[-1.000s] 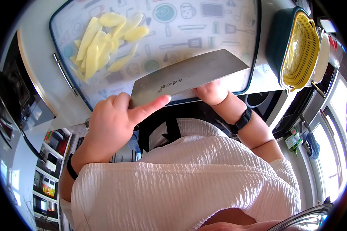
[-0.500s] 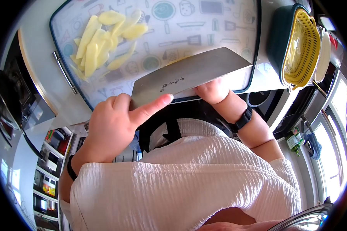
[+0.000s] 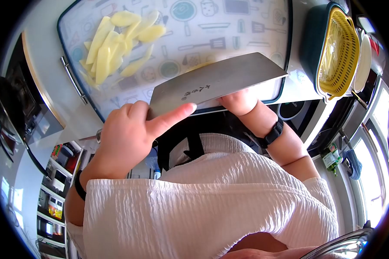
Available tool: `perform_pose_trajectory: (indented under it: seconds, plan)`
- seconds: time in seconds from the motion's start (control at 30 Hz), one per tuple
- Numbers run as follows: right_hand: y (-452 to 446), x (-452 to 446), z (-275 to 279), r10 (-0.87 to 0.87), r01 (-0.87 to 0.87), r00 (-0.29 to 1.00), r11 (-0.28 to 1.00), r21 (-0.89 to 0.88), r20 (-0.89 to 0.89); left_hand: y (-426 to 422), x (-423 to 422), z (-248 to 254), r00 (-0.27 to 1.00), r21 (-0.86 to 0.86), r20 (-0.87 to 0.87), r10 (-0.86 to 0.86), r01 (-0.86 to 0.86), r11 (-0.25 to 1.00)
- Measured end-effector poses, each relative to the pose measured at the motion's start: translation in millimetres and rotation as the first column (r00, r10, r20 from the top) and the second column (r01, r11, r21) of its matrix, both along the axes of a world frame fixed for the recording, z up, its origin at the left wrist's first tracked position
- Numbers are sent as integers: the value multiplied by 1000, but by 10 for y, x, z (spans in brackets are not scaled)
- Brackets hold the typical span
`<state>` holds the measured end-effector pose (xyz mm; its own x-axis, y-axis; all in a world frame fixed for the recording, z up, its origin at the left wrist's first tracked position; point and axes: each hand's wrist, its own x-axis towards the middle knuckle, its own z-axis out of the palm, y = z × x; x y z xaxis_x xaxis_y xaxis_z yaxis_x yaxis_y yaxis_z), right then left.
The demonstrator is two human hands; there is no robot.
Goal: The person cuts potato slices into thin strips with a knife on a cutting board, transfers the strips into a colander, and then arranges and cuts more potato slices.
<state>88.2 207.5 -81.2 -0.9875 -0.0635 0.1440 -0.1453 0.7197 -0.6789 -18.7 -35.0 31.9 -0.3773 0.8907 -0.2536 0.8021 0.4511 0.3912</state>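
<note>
Steel cleaver (image 3: 220, 80) juts rightward from the left hand (image 3: 127, 131) clasping its near end.

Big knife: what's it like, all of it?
The knife has a wide, flat, grey blade that looks like metal, with small dark writing. It slants over the patterned board's near edge. The left hand grips one end, hiding any handle, thumb against the blade. The right hand is partly behind it; touching, I can't tell.
</note>
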Motion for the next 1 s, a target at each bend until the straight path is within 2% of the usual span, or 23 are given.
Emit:
perform_pose_trajectory:
  seconds: [0.13,0.2,0.33,0.4,0.43,0.53,0.73,0.8,1.0]
  plan:
    - [-7,-4,11,-14,14,1000,1000,5,-1,-56,17,81,999,-69,19,35,-34,997]
    - [29,5,34,44,-43,999,999,-20,27,16,-7,163,995,-142,58,76,-67,988]
    - [69,28,125,43,-43,999,999,23,-8,7,-23,124,1000,-112,-4,28,-28,993]
    - [98,107,69,59,-62,997,996,64,58,-45,-21,51,999,-65,-38,-13,10,998]
    - [109,131,45,65,-73,994,994,85,91,-31,-21,59,1000,-86,-28,-2,0,996]
    - [67,35,89,-18,19,1000,999,41,-19,42,-20,71,1000,-115,-13,16,-18,993]
    - [85,79,56,37,-38,998,999,25,52,155,-36,8,1000,-50,-27,-1,0,999]
    - [52,118,-3,-18,13,998,997,76,67,100,-11,41,1000,-35,-19,-16,15,999]
    - [46,112,-9,-9,9,1000,994,112,1,45,30,132,1000,-118,-7,12,-13,993]
